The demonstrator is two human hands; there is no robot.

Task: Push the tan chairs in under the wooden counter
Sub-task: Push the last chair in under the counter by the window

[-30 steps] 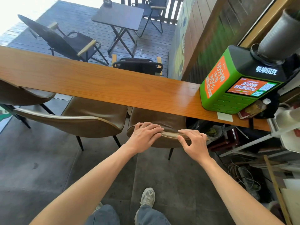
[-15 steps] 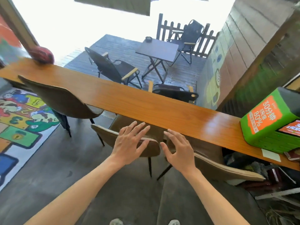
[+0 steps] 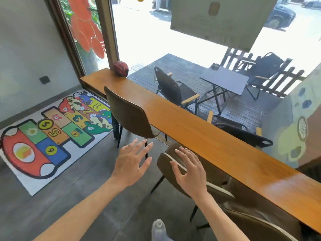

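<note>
Nothing is held by either hand. Both the left hand (image 3: 132, 162) and the right hand (image 3: 189, 173) are spread wide with fingers apart. The right hand is seen over the top edge of the middle chair (image 3: 173, 169), but whether it is touched cannot be told. The left hand is seen in the air over the floor, between that chair and the far chair (image 3: 129, 115).

Three tan chairs are seen along the counter (image 3: 199, 133). The middle chair and the near chair (image 3: 257, 221) are tucked well under the wood. The far chair is turned sideways, and most of it is seen sticking out past the edge. It is likely the one left to be pushed.

To do this step well, the far chair should be reached first. Its back should be gripped at the top with both hands, one near each side. It should be turned until its seat is pointed at the counter, then slid straight in and slowly, so the wood is not bumped. Its legs should be kept off the mat (image 3: 52, 136) just beside it.
</note>
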